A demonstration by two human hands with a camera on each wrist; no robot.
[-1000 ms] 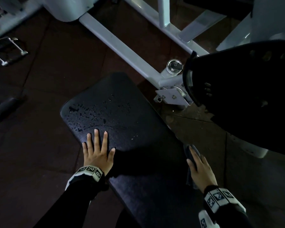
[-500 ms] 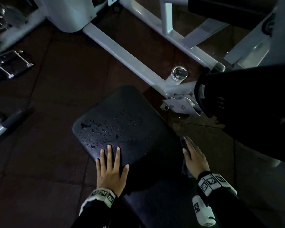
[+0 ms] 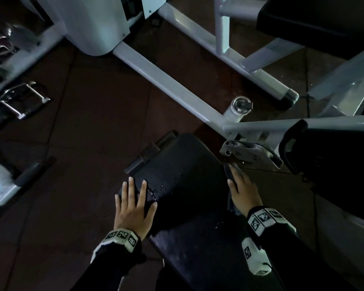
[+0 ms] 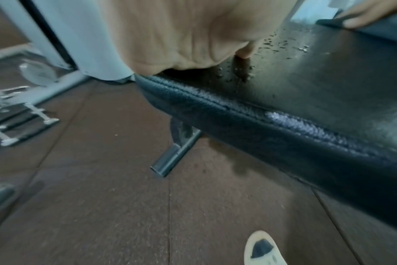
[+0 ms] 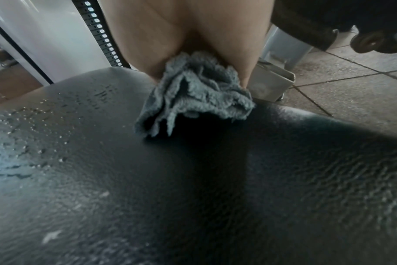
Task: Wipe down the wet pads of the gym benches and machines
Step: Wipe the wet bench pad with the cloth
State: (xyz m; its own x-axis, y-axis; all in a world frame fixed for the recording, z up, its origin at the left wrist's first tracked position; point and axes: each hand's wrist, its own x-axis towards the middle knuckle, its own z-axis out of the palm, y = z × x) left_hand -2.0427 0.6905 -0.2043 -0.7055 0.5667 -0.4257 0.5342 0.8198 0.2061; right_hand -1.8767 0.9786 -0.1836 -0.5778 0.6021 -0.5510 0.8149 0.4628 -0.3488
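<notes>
A black bench pad [image 3: 187, 171] runs away from me, with water drops [image 3: 158, 189] beaded near its far left part. My left hand [image 3: 135, 202] lies flat on the pad's left edge, fingers straight, beside the drops [image 4: 233, 71]. At the pad's right edge my right hand [image 3: 243, 190] presses with extended fingers on a grey cloth [image 3: 227, 173]. In the right wrist view the cloth [image 5: 197, 89] bunches out from under the palm onto the pad [image 5: 193, 179]. The left wrist view shows the cloth [image 4: 385, 30] under those fingers.
A white machine frame [image 3: 166, 80] crosses the floor just beyond the bench. A metal adjustment plate [image 3: 250, 154] and a large black back pad [image 3: 334, 160] stand close on the right. A metal handle [image 3: 23, 99] lies on the floor at left. My shoe [image 4: 263, 249] is below the bench.
Both hands have slid forward along the pad toward its far end. The left hand now reaches the wet corner, and the right hand carried the cloth up the right edge.
</notes>
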